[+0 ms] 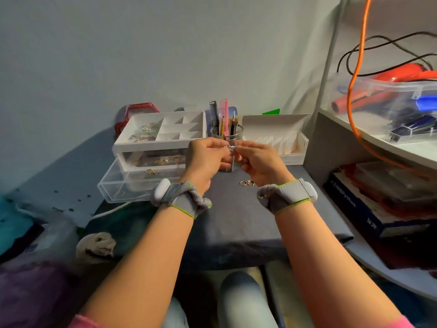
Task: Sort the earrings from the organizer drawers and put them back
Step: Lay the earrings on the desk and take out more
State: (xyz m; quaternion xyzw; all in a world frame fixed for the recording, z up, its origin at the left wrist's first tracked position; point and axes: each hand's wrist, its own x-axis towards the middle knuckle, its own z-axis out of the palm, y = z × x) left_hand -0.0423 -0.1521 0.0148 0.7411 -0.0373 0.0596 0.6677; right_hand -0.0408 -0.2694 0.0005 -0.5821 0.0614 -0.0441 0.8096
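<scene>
Left hand (205,159) and right hand (257,162) pinching one silver earring (232,147) between them at centre, organizer (151,147) at nine o'clock with bottom drawer (123,185) pulled out, gold earrings (246,183) on counter (236,221) at five o'clock

Combs (223,108) stand in a glass cup (239,132).

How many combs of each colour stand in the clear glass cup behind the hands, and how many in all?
In the clear glass cup:
Black plastic comb: 1
Pink plastic comb: 1
Total: 2
</scene>
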